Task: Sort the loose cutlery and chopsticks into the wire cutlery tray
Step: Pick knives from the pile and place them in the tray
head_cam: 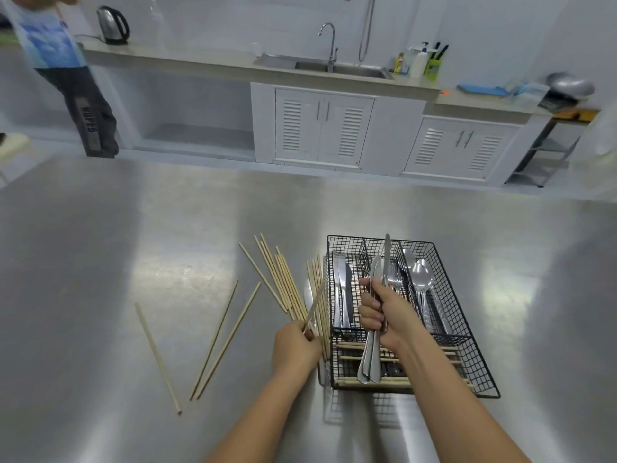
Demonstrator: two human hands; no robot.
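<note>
While the black wire cutlery tray (444, 295) sits on the brushed steel tabletop (133, 262), sorting stands partway done.

Tray contents: polished steel table knives (343, 289) in the left long slot; steel spoons (421, 279) in the right long slot; forks, partly hidden, in the middle slot; pale wooden chopsticks (394, 381) lying crosswise in the near compartment.

Right hand (384, 312) — fingers wrapped tight around a bundle of steel knives (377, 285), blades pointing away, handles hanging over the near compartment, held above the middle of the tray.

Left hand (295, 349) — fingers pinched together on one thin item rising from the loose heap just left of the tray; chopstick or slim steel piece, cannot tell which.

Outstanding: a fan of loose wooden chopsticks (283, 282) touching the tray's left wall, three strays (217, 339) lying well apart further left.

Step in hand, as judged: delivering the knife bundle. Next move likely calls for shifting it left over the knife slot, aligning it lengthwise and lowering before release — then gathering chopsticks into the crosswise compartment.
</note>
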